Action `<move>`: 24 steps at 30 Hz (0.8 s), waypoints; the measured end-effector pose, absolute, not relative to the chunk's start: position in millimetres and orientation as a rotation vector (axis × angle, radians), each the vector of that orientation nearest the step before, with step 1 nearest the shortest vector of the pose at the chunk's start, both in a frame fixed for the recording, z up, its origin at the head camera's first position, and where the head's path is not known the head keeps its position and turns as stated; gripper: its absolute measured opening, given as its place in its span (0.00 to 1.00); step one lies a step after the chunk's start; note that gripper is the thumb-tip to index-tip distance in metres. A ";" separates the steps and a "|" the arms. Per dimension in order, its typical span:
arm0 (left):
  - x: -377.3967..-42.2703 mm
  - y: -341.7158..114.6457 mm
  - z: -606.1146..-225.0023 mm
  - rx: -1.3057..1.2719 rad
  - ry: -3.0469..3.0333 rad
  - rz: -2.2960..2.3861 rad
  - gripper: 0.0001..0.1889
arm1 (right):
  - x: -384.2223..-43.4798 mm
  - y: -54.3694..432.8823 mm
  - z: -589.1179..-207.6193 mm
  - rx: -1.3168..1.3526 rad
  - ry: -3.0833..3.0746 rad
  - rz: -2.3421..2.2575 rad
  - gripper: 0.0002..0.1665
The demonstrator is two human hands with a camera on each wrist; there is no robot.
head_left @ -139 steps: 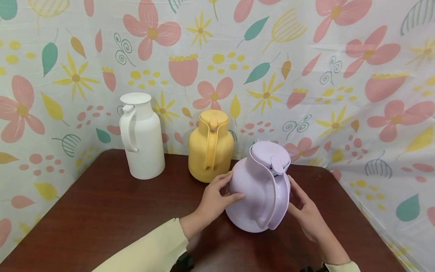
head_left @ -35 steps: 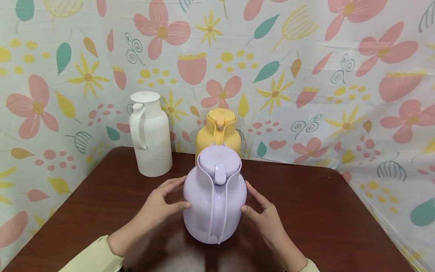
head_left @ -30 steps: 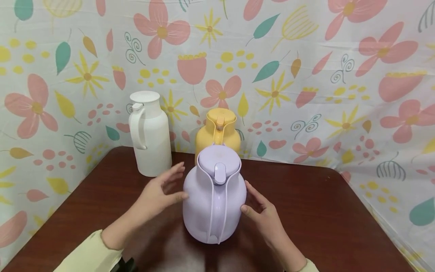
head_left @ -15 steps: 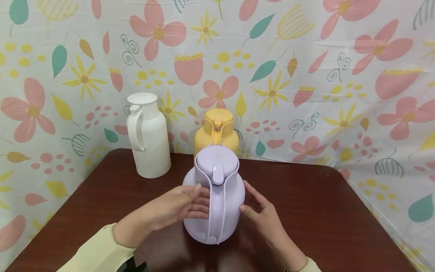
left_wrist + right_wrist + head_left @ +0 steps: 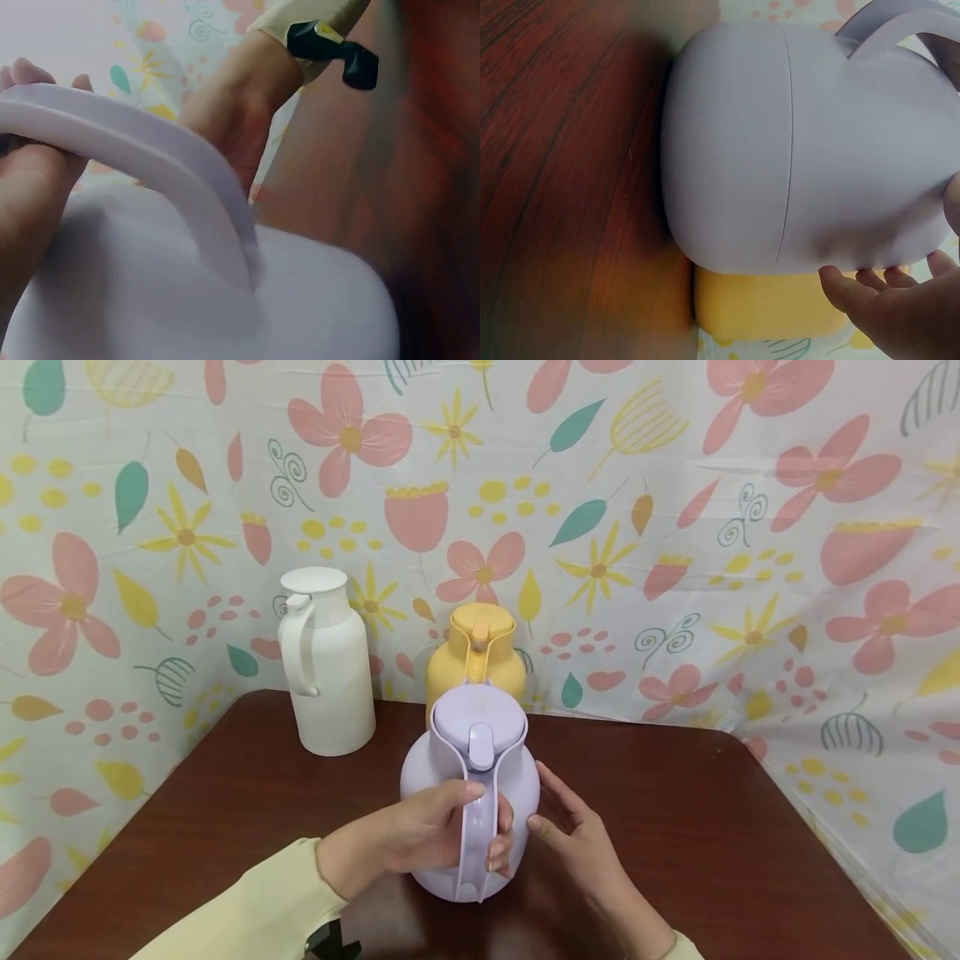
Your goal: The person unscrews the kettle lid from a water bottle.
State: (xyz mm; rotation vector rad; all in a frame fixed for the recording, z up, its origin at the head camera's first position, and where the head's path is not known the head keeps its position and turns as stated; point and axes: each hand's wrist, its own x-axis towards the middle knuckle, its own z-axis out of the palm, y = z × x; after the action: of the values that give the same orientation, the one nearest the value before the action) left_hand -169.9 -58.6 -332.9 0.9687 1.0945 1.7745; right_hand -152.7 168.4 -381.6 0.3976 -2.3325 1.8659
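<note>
Brown table [image 5: 637,835], floral cloth [image 5: 555,552] behind. Lilac jug [image 5: 519,781] stands upright, in front of yellow jug [image 5: 450,672]. Left hand [image 5: 423,831] grips its vertical handle [image 5: 477,843] on the near side; right hand [image 5: 585,847], fingers loosely spread, touches its right flank.

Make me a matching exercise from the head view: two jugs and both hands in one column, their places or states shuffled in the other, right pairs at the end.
Column one
1. White jug
2. Yellow jug
3. Left hand
4. Right hand

Column two
A. Gripping the handle of the lilac jug
B. Partly hidden behind the lilac jug
C. At the side of the lilac jug, off its handle
D. Farthest left of the three jugs in the head view

Pairs: 1-D, 2-B, 3-A, 4-C
</note>
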 end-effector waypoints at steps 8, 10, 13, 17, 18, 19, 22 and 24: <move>-170.3 -54.3 -340.8 1.031 1.043 1.771 0.20 | -154.2 184.2 -362.8 0.526 -2.471 1.770 0.36; -170.7 -53.4 -340.2 1.041 1.041 1.768 0.20 | -156.9 187.5 -353.6 0.562 -2.469 1.706 0.36; -171.5 -52.6 -339.2 1.048 1.039 1.763 0.21 | -164.4 187.9 -338.0 0.624 -2.459 1.610 0.40; -172.1 -52.9 -339.9 1.061 1.022 1.763 0.20 | -178.2 180.9 -316.1 0.771 -2.474 1.546 0.55; -172.1 -53.3 -340.2 1.062 1.017 1.764 0.20 | -181.7 178.5 -311.1 0.811 -2.480 1.546 0.59; -172.0 -53.8 -340.7 1.065 1.013 1.764 0.20 | -184.9 176.0 -306.4 0.847 -2.486 1.538 0.62; -172.0 -54.5 -341.5 1.075 1.005 1.766 0.20 | -192.1 170.8 -295.0 0.940 -2.510 1.501 0.68; -172.3 -54.2 -341.2 1.078 1.005 1.768 0.20 | -194.6 169.1 -289.2 0.987 -2.528 1.482 0.69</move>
State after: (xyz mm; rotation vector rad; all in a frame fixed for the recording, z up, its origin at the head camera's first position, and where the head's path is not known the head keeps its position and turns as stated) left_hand -172.3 -54.2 -341.2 1.0776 1.0047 1.7681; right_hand -194.6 169.1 -289.2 0.9870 -2.5282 1.4816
